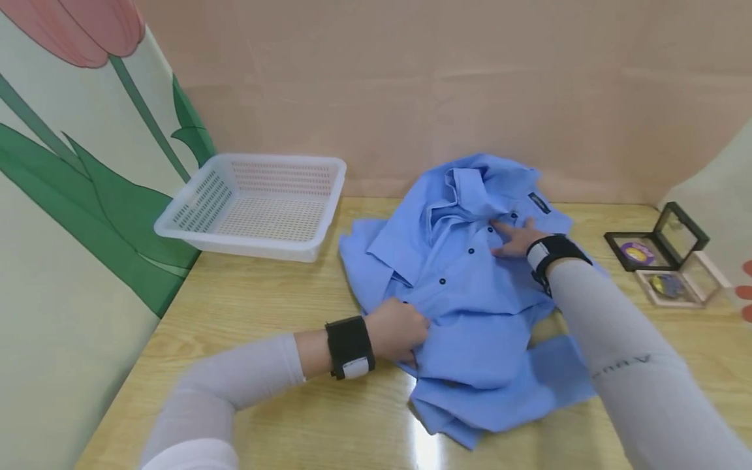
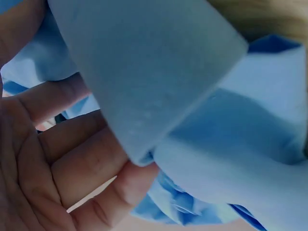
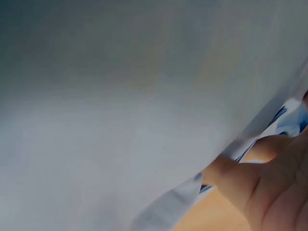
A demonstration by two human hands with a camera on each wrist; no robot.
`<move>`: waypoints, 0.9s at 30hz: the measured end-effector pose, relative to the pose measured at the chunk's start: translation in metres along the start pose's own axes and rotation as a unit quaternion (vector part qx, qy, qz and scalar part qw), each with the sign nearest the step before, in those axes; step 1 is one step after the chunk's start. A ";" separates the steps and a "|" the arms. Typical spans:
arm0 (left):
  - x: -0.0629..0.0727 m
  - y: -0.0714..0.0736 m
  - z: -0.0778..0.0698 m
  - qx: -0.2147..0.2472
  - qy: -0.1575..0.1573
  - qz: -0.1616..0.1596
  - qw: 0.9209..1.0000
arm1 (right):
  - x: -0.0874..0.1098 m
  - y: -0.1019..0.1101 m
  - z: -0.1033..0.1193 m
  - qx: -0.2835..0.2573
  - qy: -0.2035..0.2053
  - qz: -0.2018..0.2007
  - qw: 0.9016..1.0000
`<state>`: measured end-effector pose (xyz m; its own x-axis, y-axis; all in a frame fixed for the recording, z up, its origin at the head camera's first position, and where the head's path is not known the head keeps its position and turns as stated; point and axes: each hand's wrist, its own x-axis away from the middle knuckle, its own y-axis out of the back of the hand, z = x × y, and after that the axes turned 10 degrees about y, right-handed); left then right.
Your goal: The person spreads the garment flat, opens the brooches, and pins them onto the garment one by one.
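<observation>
A light blue button-up shirt with dark buttons lies rumpled on the table, its collar side toward the back wall. At its near left edge my left hand grips the fabric with curled fingers. In the left wrist view, a flap of the shirt hides the fingertips of that hand. Farther back, my right hand rests on the shirt beside the button row, thumb and fingers apart. Pale cloth fills most of the right wrist view, with the right hand's fingers at its edge.
A white perforated plastic basket stands at the back left of the wooden table. On the right are two small open display cases, one black and one pale pink, each holding a round item. A beige wall covering hangs behind.
</observation>
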<state>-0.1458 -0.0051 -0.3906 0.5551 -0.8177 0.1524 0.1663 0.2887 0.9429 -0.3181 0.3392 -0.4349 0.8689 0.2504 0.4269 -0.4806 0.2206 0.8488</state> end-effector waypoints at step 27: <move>0.021 0.023 0.077 0.079 0.001 0.061 0.995 | 0.100 -0.013 0.065 0.024 0.017 -0.062 0.998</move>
<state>-0.1931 -0.0539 -0.3429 0.5648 -0.7804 0.2684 -0.0326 0.3039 0.9521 -0.2172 0.2996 -0.3829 0.9162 0.2569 0.3076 -0.3630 0.2066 0.9086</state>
